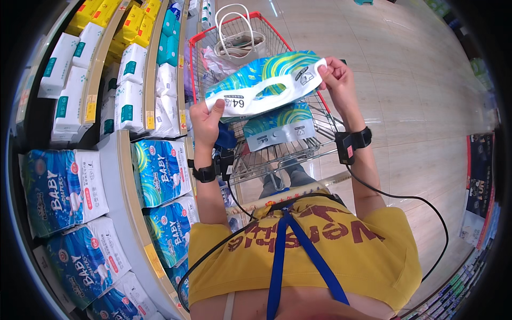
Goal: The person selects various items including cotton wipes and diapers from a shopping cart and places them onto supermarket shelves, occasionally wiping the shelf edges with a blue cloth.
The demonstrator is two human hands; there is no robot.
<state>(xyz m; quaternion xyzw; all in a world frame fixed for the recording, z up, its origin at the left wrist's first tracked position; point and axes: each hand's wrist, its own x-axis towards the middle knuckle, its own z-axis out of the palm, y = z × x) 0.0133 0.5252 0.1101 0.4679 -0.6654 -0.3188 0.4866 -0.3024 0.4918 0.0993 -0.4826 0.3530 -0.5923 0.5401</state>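
Note:
Held up over the shopping cart is a diaper pack in blue and green swirls, with a white handle strip cut by an oval hole. My left hand pinches one end of that strip, thumb on top. The other end is gripped by my right hand, its fingers closed around the corner. Below it, inside the cart, lies a second diaper pack with the same swirls and a pale strip. The raised pack hides part of the cart's inside.
A white handbag with tall handles sits at the cart's far end, beside plastic bags. On the left, shelves hold blue diaper packs and white tissue packs. Tiled floor stretches to the right, toward a dark boxed display.

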